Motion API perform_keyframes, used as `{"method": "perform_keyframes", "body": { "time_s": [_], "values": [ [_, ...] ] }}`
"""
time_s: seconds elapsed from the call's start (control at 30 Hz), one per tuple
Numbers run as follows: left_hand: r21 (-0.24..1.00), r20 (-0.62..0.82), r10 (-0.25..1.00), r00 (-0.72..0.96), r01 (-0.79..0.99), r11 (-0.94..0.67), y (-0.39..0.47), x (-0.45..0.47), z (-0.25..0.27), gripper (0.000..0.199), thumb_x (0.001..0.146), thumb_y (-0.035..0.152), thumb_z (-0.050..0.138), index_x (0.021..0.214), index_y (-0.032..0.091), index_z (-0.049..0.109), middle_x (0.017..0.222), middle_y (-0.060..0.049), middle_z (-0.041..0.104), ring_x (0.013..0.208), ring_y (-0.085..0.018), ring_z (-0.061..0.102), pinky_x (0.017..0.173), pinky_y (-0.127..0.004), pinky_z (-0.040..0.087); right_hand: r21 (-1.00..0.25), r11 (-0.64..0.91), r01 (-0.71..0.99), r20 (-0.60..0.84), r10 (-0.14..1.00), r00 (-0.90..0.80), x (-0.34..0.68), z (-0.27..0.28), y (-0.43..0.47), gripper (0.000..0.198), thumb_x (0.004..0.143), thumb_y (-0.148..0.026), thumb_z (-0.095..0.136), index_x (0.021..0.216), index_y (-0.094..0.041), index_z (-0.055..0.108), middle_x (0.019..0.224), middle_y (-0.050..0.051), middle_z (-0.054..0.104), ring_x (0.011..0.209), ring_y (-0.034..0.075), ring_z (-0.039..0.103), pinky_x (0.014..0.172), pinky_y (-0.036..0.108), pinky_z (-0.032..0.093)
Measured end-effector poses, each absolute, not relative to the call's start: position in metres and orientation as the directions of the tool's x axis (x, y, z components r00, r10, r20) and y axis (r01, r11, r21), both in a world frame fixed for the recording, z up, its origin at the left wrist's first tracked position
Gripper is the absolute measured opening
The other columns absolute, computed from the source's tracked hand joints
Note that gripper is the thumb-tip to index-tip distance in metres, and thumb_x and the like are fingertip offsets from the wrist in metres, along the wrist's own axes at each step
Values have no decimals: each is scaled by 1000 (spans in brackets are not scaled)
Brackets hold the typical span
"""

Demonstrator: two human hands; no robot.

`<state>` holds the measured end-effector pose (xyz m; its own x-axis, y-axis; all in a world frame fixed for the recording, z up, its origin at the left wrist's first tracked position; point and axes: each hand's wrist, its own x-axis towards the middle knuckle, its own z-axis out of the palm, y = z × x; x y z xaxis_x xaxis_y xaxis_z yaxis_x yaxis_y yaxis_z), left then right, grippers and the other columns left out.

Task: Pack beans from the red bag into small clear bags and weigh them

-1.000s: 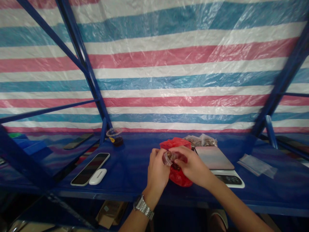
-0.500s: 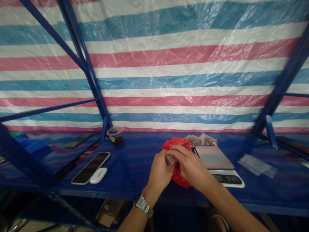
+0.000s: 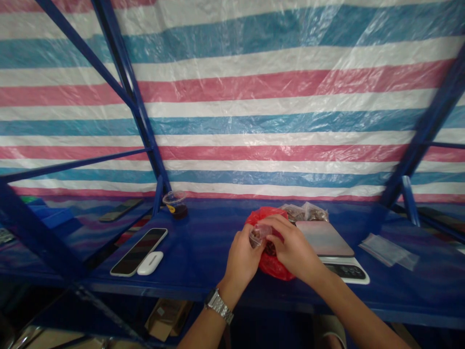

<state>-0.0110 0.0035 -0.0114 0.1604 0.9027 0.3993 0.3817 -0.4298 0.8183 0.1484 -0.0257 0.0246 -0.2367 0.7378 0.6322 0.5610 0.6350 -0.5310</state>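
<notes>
Both hands meet over a red plastic bag [image 3: 276, 267] lying on the blue shelf [image 3: 203, 252]. Between them is a small clear plastic pouch [image 3: 258, 233] with brown pieces inside. My left hand [image 3: 242, 259], a metal watch on its wrist, pinches the pouch from the left. My right hand [image 3: 292, 249] grips it from the right, fingers curled over its top. The lower part of the pouch is hidden by my fingers.
A digital scale [image 3: 329, 249] stands just right of the bag, with filled clear bags [image 3: 305, 212] behind it. Empty clear pouches [image 3: 387, 250] lie far right. A phone [image 3: 139, 251], a white case [image 3: 150, 263] and a lidded cup [image 3: 175, 204] sit at left. Blue frame posts [image 3: 145, 131] rise around.
My hands stay together on the pouch with small finger shifts; the pouch shows a little more between the fingers than half a second ago. The view has shifted slightly.
</notes>
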Motion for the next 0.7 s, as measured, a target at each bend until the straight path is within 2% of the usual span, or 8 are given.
{"method": "perform_keyframes", "body": {
  "time_s": [0.2,0.33,0.43,0.53,0.63,0.7],
  "values": [
    [826,441,895,70,359,-435,6,-10,-12,16,92,28,71,90,24,56,85,0,62,80,-19,59,73,-28,42,-559,558,613,633,765,-119,161,13,-18,36,91,-6,54,121,-24,66,124,10,71,120,26,67,108,46,51],
    [827,480,877,-24,346,-443,9,-10,-7,18,92,24,68,97,24,51,94,0,60,85,-18,58,81,-29,44,-522,455,722,548,827,-125,168,11,-18,34,92,-7,56,119,-24,67,122,9,73,117,28,68,106,45,51],
    [829,471,882,-11,347,-439,9,-11,-4,17,92,21,69,98,24,54,93,1,61,83,-17,59,80,-28,44,-501,409,763,500,856,-130,168,12,-20,38,90,-2,54,119,-23,69,124,9,73,117,27,68,105,41,51],
    [836,417,908,27,381,-396,8,-14,-5,22,84,11,72,85,25,55,81,3,59,78,-18,57,75,-28,41,-404,311,860,400,906,-139,167,16,-20,45,87,4,51,120,-19,71,127,12,73,117,29,68,103,42,51],
    [862,347,936,-63,415,-292,8,-16,-10,28,79,5,72,79,25,52,80,2,55,84,-21,56,77,-31,39,-268,226,936,308,941,-139,165,20,-18,50,80,10,49,112,-17,75,122,14,75,120,32,66,105,44,49],
    [889,289,950,-118,401,-221,8,-16,-14,29,79,7,72,80,25,50,80,1,54,85,-22,57,78,-31,40,-257,205,944,305,945,-122,163,22,-16,49,77,11,48,107,-16,76,120,16,75,123,33,64,107,44,47]
  ]
}}
